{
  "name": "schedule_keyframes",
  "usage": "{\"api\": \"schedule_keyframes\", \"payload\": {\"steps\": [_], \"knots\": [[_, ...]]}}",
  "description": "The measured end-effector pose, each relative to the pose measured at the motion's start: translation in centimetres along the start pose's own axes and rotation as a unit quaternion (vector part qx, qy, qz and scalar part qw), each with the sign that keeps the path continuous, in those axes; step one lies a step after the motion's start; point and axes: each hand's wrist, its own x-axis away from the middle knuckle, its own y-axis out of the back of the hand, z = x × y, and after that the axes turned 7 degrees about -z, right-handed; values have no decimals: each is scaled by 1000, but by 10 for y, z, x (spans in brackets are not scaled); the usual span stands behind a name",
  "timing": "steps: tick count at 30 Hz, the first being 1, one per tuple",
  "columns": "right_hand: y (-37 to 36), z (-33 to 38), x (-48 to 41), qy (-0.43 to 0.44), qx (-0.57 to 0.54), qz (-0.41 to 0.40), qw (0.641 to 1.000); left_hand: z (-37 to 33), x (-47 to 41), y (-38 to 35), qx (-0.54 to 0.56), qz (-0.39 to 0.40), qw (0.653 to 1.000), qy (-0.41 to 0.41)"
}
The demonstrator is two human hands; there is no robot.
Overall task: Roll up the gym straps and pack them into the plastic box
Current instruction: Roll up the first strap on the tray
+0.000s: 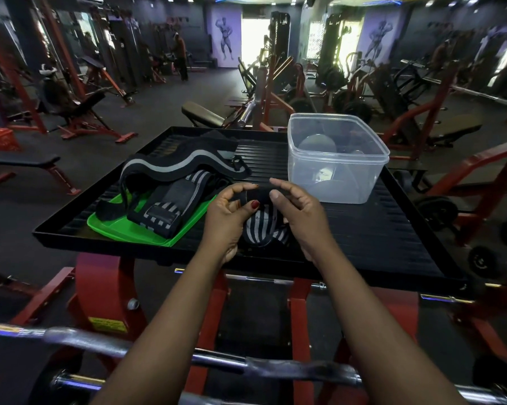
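Both hands hold one black-and-grey striped gym strap (261, 229) over the front of the black tray (378, 229). My left hand (229, 214) pinches its dark rolled end between thumb and fingers. My right hand (297, 211) pinches the same end from the right. The strap's loose striped length hangs below between my hands. More straps (170, 182) lie in a heap on a green lid (115, 226) at the left of the tray. The clear plastic box (337, 159) stands open at the tray's back right; rolled straps seem to lie inside it.
The tray sits on a red steel frame (100, 287). A chrome barbell (115, 343) runs across just below my forearms. Benches, racks and weight plates fill the gym floor around, and a person (180, 58) stands far back left.
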Motion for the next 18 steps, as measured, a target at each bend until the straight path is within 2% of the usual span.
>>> {"api": "schedule_keyframes", "payload": {"steps": [3,9,15,18], "knots": [[0,-3,-1,2,1,-5,1000,0,1,-1,-8,0,1000,-13],[3,2,1,13,-1,-5,1000,1,-1,-2,15,1,1000,17],[1,0,1,-25,1,5,1000,1,1,-1,-29,-21,998,-43],[1,1,1,-14,-9,-1,1000,0,2,-1,-23,-8,999,-39]]}}
